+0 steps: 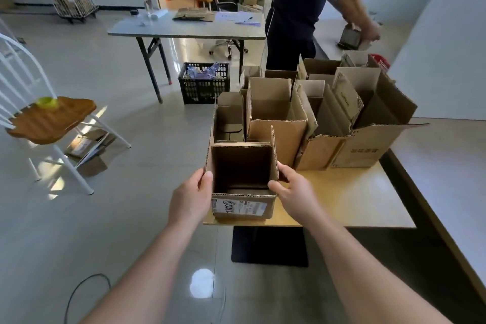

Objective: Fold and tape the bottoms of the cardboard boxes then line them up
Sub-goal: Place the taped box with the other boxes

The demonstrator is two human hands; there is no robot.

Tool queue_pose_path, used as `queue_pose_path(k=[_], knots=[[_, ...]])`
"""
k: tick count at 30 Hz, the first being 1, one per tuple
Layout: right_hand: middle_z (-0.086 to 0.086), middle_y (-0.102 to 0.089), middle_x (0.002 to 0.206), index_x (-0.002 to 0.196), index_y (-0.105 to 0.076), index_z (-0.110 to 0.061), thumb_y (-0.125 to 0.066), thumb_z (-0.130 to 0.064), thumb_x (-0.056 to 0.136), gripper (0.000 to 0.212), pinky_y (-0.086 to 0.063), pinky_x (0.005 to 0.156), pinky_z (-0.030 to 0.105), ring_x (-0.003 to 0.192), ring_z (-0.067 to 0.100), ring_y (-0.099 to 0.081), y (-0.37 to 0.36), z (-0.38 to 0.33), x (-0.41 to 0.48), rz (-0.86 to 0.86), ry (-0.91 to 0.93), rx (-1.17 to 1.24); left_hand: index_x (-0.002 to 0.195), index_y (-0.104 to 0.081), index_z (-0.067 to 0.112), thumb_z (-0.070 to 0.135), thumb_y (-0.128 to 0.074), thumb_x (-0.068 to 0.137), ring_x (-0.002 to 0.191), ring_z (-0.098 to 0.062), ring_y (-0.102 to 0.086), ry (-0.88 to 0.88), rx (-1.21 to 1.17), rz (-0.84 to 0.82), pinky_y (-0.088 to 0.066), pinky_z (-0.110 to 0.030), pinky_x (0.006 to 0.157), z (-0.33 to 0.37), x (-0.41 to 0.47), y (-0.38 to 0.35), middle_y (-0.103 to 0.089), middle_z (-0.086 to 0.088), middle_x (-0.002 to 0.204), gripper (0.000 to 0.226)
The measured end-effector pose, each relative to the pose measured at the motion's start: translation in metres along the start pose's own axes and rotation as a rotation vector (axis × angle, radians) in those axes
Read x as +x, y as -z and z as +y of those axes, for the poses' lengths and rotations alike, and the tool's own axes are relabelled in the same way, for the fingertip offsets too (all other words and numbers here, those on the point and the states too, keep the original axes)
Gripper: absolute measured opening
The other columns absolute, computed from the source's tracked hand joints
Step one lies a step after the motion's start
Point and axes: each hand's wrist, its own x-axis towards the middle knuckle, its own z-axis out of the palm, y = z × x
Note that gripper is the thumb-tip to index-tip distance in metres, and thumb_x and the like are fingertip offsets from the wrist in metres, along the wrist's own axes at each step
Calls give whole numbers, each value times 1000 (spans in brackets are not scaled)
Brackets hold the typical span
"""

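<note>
"When this moment was recorded, where did the small cardboard box (pixel 243 173) stand?"

"It stood upright on the near left corner of the counter (pixel 355 200). Its open top faced up and its flaps were raised. A white label (pixel 238 208) with handwriting was on the side that faced the person."

"And the hands, what were they doing?"

"Both held the box. The left hand (pixel 190 197) was curled round the left flap, with the thumb on its near edge. The other fingers of that hand I could not see well. The right hand (pixel 294 194) gripped the right wall, with the thumb at the near right corner and the fingers bent round the cardboard further back. Neither hand was spread flat."

"Was the bottom taped?"

"I could not tell, because the inside was dark."

"What stood around it?"

"Directly behind it was another small open box (pixel 228 118), very close to it. To the right of that one, a row of larger open boxes (pixel 276 116) stood side by side toward the far end of the counter. A second person in dark clothes (pixel 297 8) stood behind this row, with the hands on a small object. On the floor to the left was a black crate (pixel 203 84). Nearer on the left was a white chair (pixel 52 118) with a wooden seat, and a green object (pixel 47 102) lay on it."
</note>
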Motion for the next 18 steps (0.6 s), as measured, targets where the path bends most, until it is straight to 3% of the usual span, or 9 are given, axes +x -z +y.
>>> queue_pose_path(k=[3,8,10,12,15,18], knots=[[-2,-45,144,147,-31,-23,-53,-19,96,56,-40,86,18,129,12,-42,-2,-1,4,12,-26,-7,121,-59,10,38,-33,102,111,-32,-53,-29,12,-34,-39,-32,83,-4,9,1,-62,-14,120,42],[-1,-46,144,147,-32,-20,-54,-21,96,55,-38,72,6,130,14,-43,0,-2,2,26,-28,-45,140,-45,14,43,-28,102,129,-29,-44,-33,5,-116,-37,-38,102,-3,13,3,-50,-10,140,51],[0,-45,144,147,-32,-19,-54,-21,96,55,-43,82,11,132,15,-42,4,-3,-1,42,-13,-73,140,-45,13,46,-27,101,129,-30,-44,-31,11,-143,-37,-41,102,-2,15,3,-51,-11,139,54],[0,-44,146,146,-33,-18,-55,-23,95,56,-43,99,26,134,17,-40,9,-5,-4,78,7,-133,141,-43,15,50,-26,99,129,-31,-43,-24,20,-149,-37,-43,103,0,18,3,-50,-11,140,58],[-1,-43,146,146,-35,-21,-58,-26,94,57,-41,105,34,133,17,-41,17,-7,-10,150,55,-265,145,-35,15,51,-31,98,134,-31,-38,-54,44,-89,-34,-43,106,9,20,5,-42,-10,147,59],[-4,-43,144,145,-37,-22,-57,-28,94,56,-45,99,28,127,14,-46,31,-8,-20,250,112,-428,146,-33,16,46,-41,97,138,-30,-31,-210,120,39,-31,-45,109,30,15,4,-33,-9,152,59]])
